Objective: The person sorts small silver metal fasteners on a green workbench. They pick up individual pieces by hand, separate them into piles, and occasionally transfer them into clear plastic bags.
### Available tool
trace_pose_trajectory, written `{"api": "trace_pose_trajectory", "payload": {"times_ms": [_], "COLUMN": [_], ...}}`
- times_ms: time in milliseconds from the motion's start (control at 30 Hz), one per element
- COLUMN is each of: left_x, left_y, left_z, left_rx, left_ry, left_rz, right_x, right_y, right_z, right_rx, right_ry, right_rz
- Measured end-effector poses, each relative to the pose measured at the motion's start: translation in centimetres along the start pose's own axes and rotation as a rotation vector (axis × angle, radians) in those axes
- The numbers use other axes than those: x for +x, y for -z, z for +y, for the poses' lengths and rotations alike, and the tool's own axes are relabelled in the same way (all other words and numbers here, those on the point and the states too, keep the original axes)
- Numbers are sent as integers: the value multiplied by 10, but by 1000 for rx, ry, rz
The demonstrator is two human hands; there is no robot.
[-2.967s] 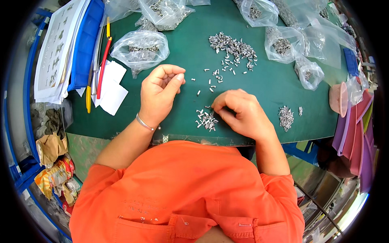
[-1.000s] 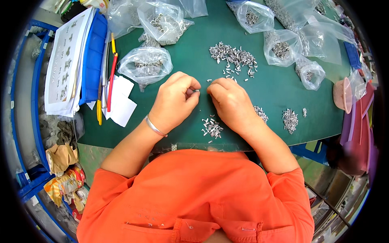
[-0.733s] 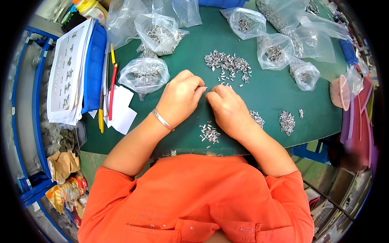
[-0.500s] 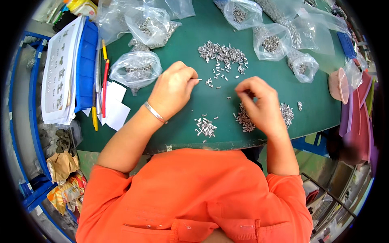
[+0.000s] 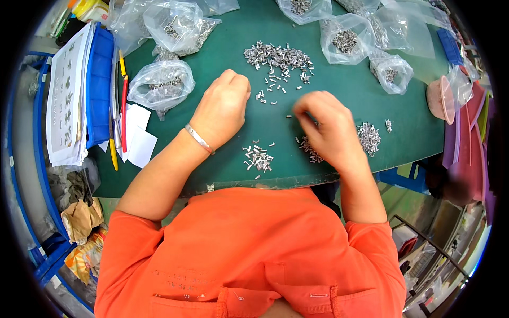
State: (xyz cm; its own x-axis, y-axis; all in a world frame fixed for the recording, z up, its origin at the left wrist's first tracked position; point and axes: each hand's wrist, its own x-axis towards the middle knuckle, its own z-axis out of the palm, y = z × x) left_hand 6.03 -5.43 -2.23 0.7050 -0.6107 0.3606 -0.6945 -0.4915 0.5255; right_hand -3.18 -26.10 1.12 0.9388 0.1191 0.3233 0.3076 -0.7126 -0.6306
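Note:
My left hand [image 5: 222, 106], with a silver bangle [image 5: 199, 139] on its wrist, is closed above the green table, left of the large heap of small grey metal pieces [image 5: 278, 57]. Its fingertips are turned away, so anything in them is hidden. To the right, my right hand [image 5: 328, 124] has its fingers curled and slightly blurred. It hovers over a pile of the same small pieces [image 5: 310, 151] and covers part of it. Between my forearms, nearer the table edge, lies a smaller pile of metal pieces [image 5: 258, 158].
Another pile [image 5: 369, 139] lies right of my right hand. Clear plastic bags of metal parts [image 5: 161, 85] stand at the far left, with more bags [image 5: 344, 42] at the far right. A blue bin [image 5: 101, 85] with papers, a red pen [image 5: 124, 114] and a pink cup [image 5: 441, 99] flank the table [image 5: 212, 164].
The whole view has shifted a little, so the table's things sit further left and up. A small metal piece that showed at my left fingertips is now out of sight.

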Motion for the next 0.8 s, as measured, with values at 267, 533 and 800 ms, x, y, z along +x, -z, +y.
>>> {"api": "trace_pose_trajectory", "payload": {"times_ms": [267,533,800], "left_x": [-6,0,10], "left_y": [16,12,-57], "left_z": [16,36,67], "left_rx": [-298,-321,-356], "left_ry": [261,31,-310], "left_rz": [-29,-163,-201], "right_x": [7,-52,-74], "right_y": [-22,70,83], "right_z": [8,34,34], "right_rx": [-62,-45,-297], "right_ry": [20,-493,-607], "right_rz": [33,283,230]}}
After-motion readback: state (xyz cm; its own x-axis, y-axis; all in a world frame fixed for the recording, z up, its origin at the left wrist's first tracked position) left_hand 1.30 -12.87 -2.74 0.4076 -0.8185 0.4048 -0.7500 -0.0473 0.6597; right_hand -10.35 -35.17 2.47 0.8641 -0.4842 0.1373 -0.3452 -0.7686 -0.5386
